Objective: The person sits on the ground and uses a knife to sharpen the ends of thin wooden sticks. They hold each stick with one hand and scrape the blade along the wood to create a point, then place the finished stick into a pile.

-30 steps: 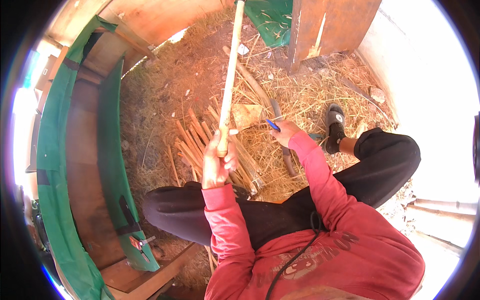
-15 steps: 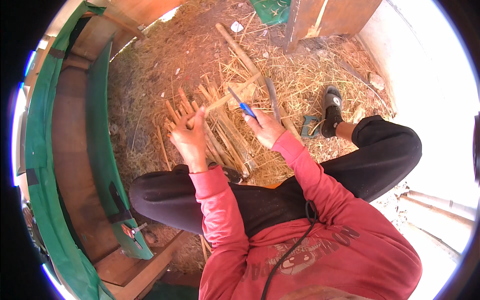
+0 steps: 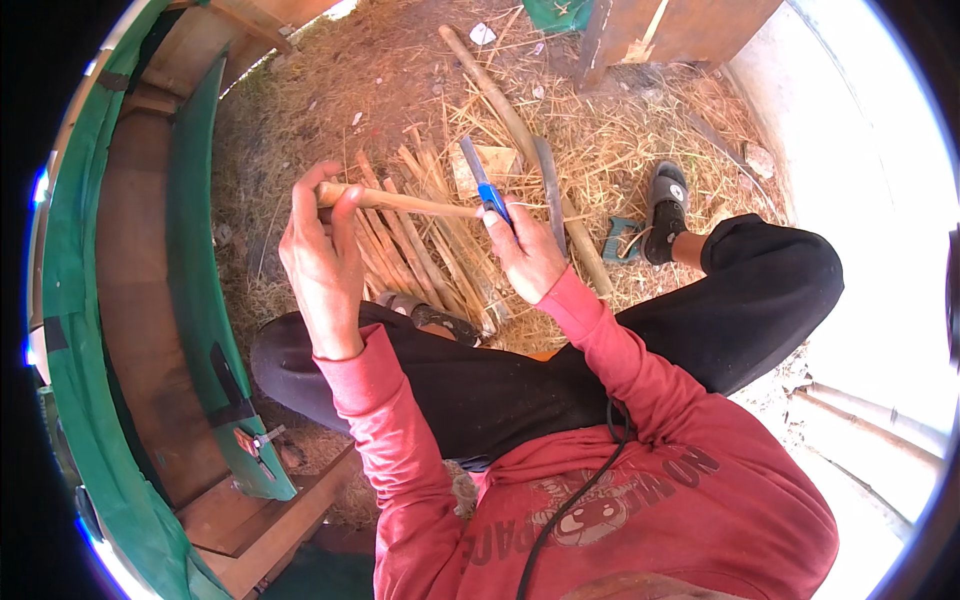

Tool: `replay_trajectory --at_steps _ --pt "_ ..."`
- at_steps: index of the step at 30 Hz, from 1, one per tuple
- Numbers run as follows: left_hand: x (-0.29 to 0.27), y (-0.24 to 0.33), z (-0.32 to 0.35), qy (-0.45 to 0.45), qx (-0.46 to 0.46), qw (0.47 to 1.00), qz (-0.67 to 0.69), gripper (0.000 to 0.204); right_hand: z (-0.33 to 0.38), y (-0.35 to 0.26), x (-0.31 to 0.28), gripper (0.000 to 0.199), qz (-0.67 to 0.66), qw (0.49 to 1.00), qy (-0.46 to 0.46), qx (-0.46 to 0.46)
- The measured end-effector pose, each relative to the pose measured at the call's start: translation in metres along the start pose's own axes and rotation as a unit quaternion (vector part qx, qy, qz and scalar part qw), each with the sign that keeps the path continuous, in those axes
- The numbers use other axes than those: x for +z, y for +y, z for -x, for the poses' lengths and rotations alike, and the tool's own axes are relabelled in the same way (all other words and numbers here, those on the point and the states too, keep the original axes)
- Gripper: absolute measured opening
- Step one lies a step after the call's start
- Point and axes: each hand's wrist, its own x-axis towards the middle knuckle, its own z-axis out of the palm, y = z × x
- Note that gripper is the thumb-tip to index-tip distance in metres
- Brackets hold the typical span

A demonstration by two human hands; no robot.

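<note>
Gripping one end of stick (image 3: pixel 400 202), left hand (image 3: pixel 325 265) has fingers curled tight. Right hand (image 3: pixel 528 255) squeezes blue-handled knife (image 3: pixel 483 185), blade touching stick's other end, above straw-covered ground (image 3: pixel 300 110).

Pale wooden stick (image 3: pixel 400 201) lying level in mid-air, blue-handled knife (image 3: pixel 482 181) blade-up against its right end.

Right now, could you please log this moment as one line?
left hand: grips wooden stick | right hand: holds blue-handled knife at stick | ground: split sticks
</note>
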Motion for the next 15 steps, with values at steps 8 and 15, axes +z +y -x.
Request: replay_trajectory --at_steps 8,15 --pt "0.011 -0.010 0.025 -0.027 -0.069 0.987 0.146 0.026 0.016 -0.025 0.024 0.021 0.131 0.987 -0.041 -0.081" --pt "0.010 -0.026 0.057 0.020 -0.019 0.984 0.178 0.019 0.041 -0.058 0.040 0.030 0.162 0.979 -0.062 -0.104"
